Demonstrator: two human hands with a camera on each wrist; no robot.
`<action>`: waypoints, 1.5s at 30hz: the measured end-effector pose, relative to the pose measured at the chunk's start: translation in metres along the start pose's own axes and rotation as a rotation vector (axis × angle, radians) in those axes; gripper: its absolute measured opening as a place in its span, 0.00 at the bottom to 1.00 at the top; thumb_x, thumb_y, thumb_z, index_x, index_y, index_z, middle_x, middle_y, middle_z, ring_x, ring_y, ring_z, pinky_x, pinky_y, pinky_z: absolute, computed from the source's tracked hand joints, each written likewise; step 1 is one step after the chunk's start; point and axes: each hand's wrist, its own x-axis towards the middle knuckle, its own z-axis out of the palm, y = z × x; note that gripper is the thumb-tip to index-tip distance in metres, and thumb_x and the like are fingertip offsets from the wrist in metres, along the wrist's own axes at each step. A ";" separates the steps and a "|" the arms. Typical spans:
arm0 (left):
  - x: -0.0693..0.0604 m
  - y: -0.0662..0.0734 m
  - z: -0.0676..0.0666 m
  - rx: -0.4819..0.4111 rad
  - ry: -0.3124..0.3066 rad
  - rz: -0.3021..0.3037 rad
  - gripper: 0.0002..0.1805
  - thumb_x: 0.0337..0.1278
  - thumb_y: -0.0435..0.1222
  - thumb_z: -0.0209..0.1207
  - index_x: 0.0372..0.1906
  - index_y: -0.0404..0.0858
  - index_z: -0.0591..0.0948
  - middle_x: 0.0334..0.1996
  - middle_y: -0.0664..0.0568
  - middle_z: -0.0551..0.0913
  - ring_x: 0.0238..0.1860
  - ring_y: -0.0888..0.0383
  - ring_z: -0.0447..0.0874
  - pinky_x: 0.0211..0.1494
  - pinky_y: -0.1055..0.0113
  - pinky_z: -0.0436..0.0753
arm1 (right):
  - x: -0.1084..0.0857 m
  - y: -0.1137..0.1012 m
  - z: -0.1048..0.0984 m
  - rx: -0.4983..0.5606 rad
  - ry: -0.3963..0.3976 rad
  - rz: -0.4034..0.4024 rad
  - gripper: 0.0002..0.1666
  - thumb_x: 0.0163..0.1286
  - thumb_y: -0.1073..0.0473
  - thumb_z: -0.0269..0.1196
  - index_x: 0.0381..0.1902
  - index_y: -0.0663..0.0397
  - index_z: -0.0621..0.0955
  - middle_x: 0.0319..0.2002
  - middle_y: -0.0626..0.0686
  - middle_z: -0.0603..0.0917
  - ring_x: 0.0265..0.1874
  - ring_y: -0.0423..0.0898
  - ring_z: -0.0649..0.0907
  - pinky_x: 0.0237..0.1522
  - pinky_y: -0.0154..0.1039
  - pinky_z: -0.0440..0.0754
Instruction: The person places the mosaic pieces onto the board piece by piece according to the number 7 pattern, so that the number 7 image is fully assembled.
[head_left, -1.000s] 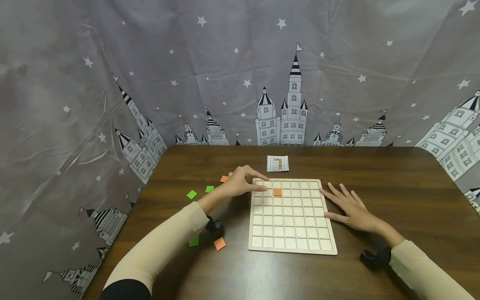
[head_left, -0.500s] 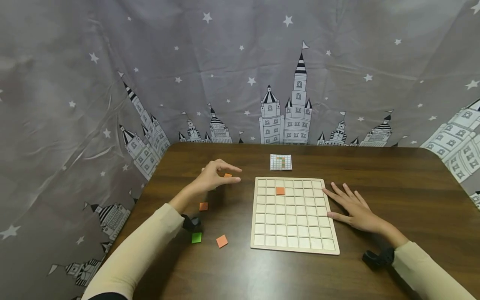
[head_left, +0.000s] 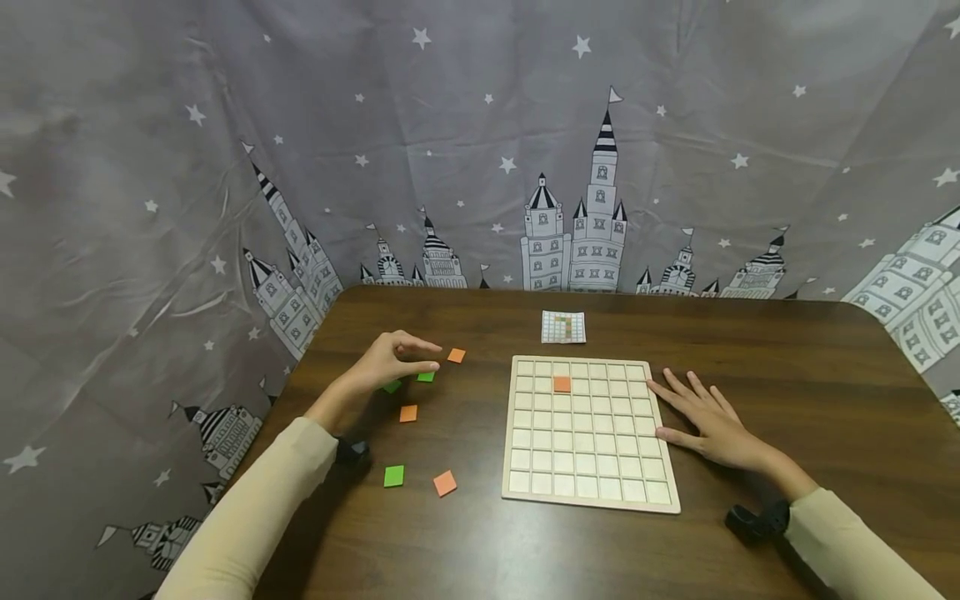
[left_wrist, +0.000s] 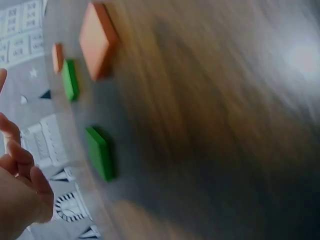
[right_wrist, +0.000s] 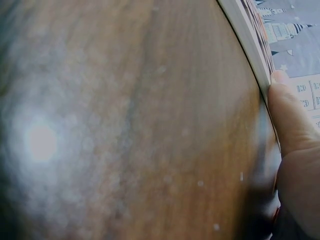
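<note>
The bright green, flat square tile (head_left: 426, 377) lies on the dark brown wooden tabletop (head_left: 570, 558), close below the thumb of the left hand (head_left: 386, 358) as the head view shows it. That hand's fingers curve forward with a clear gap between thumb and forefinger, and they hold nothing. A second green square tile (head_left: 392, 387) is partly hidden by the hand, and an orange square tile (head_left: 456, 355) sits just beyond the fingertips. Nearer the person lie another orange tile (head_left: 408, 413), a third green tile (head_left: 393, 476) and a salmon-orange tile (head_left: 445, 483).

The step in hand looks like picking out a loose tile; which one cannot be told. The next move would call for lowering the fingers and pinching one tile by opposite edges.

The right hand (head_left: 708, 427), fingers spread and gripping nothing, rests at the right edge of the pale wooden square grid board (head_left: 585, 440), likely steadying it. One orange-red square tile (head_left: 562, 384) sits in the second row from the far side, third column from the left. Beyond lies a small white printed card (head_left: 563, 327) with a grid, perhaps a pattern.

The left wrist view reveals the tiles' side edges but not the board; the right wrist view shows the thumb against the board's rim, without the card.
</note>
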 end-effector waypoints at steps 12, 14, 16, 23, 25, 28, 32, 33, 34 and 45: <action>-0.002 -0.022 -0.007 0.045 -0.039 -0.038 0.19 0.55 0.37 0.72 0.51 0.35 0.87 0.49 0.44 0.86 0.52 0.45 0.74 0.57 0.46 0.71 | -0.001 -0.003 0.000 -0.010 -0.032 0.026 0.43 0.72 0.46 0.63 0.79 0.43 0.59 0.76 0.68 0.52 0.73 0.74 0.45 0.65 0.73 0.38; -0.001 -0.024 -0.008 0.047 -0.048 -0.050 0.19 0.53 0.37 0.73 0.50 0.35 0.87 0.48 0.44 0.86 0.47 0.46 0.73 0.53 0.52 0.72 | -0.001 -0.003 0.000 -0.009 -0.033 0.025 0.43 0.72 0.46 0.63 0.79 0.43 0.59 0.76 0.68 0.52 0.73 0.74 0.45 0.65 0.73 0.38; -0.005 -0.013 -0.009 0.034 -0.064 -0.049 0.18 0.54 0.33 0.72 0.50 0.31 0.86 0.48 0.39 0.86 0.43 0.43 0.70 0.46 0.59 0.71 | -0.001 -0.002 0.001 -0.007 -0.032 0.024 0.43 0.72 0.46 0.63 0.79 0.43 0.59 0.76 0.68 0.52 0.73 0.74 0.45 0.65 0.73 0.38; -0.013 0.009 -0.012 0.041 -0.143 0.005 0.18 0.53 0.25 0.69 0.50 0.22 0.83 0.49 0.30 0.83 0.39 0.36 0.70 0.42 0.59 0.71 | -0.001 -0.003 0.000 -0.015 -0.032 0.027 0.43 0.72 0.46 0.63 0.79 0.42 0.59 0.77 0.67 0.52 0.73 0.74 0.45 0.65 0.73 0.38; -0.012 0.004 -0.011 0.053 -0.151 0.012 0.18 0.53 0.25 0.70 0.50 0.22 0.83 0.49 0.31 0.83 0.42 0.36 0.72 0.45 0.52 0.74 | -0.001 -0.003 0.001 -0.013 -0.027 0.024 0.43 0.72 0.46 0.63 0.79 0.42 0.59 0.76 0.67 0.52 0.73 0.74 0.45 0.65 0.73 0.38; -0.008 -0.010 -0.009 0.071 -0.147 0.020 0.18 0.52 0.24 0.70 0.49 0.22 0.84 0.49 0.31 0.83 0.45 0.36 0.74 0.49 0.44 0.74 | -0.002 -0.001 0.002 -0.002 -0.006 0.005 0.43 0.71 0.46 0.63 0.79 0.42 0.59 0.76 0.68 0.53 0.73 0.74 0.45 0.65 0.73 0.37; -0.001 -0.032 -0.007 0.096 -0.121 0.042 0.17 0.50 0.26 0.72 0.47 0.25 0.85 0.47 0.34 0.85 0.42 0.39 0.74 0.46 0.46 0.74 | -0.002 0.002 0.004 0.009 0.018 -0.015 0.43 0.70 0.48 0.64 0.78 0.43 0.60 0.76 0.68 0.53 0.73 0.74 0.46 0.65 0.73 0.36; 0.000 -0.035 -0.007 0.099 -0.116 0.046 0.17 0.50 0.27 0.72 0.47 0.26 0.86 0.47 0.35 0.86 0.41 0.40 0.73 0.45 0.47 0.73 | -0.002 0.002 0.004 0.009 0.017 -0.015 0.44 0.70 0.48 0.64 0.78 0.43 0.60 0.76 0.68 0.53 0.73 0.74 0.46 0.65 0.73 0.36; 0.001 -0.038 -0.008 0.104 -0.112 0.051 0.17 0.50 0.28 0.73 0.47 0.27 0.86 0.46 0.37 0.86 0.41 0.42 0.73 0.45 0.49 0.73 | -0.002 0.001 0.004 0.008 0.016 -0.013 0.44 0.70 0.48 0.64 0.78 0.43 0.60 0.76 0.68 0.53 0.73 0.74 0.46 0.65 0.73 0.36; 0.002 -0.040 -0.007 0.106 -0.079 0.044 0.14 0.51 0.32 0.73 0.45 0.33 0.89 0.44 0.45 0.87 0.45 0.48 0.75 0.48 0.54 0.73 | -0.001 -0.004 -0.003 -0.009 -0.027 0.018 0.43 0.72 0.46 0.63 0.79 0.41 0.58 0.77 0.67 0.51 0.73 0.74 0.45 0.65 0.73 0.37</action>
